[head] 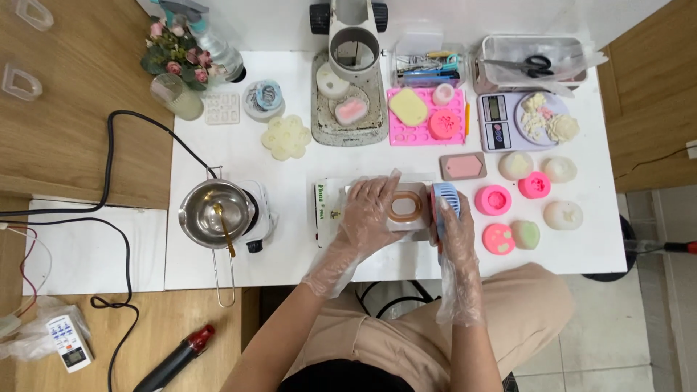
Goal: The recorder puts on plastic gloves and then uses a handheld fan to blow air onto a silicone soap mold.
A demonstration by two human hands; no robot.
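Left hand [370,214], gloved, fingers spread flat, presses an oval brown ring mould [406,207] at table centre. Right hand [451,231], fingers curled, grips a small blue fan [445,197] at 3 o'clock of the mould. White box w/ green label [325,210] sits at 9 o'clock; pink tray [427,116] at 12.

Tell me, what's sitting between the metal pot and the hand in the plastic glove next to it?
In the head view, only a white box with green print lies between the metal pot and the gloved left hand, at the hand's edge; otherwise bare white table.
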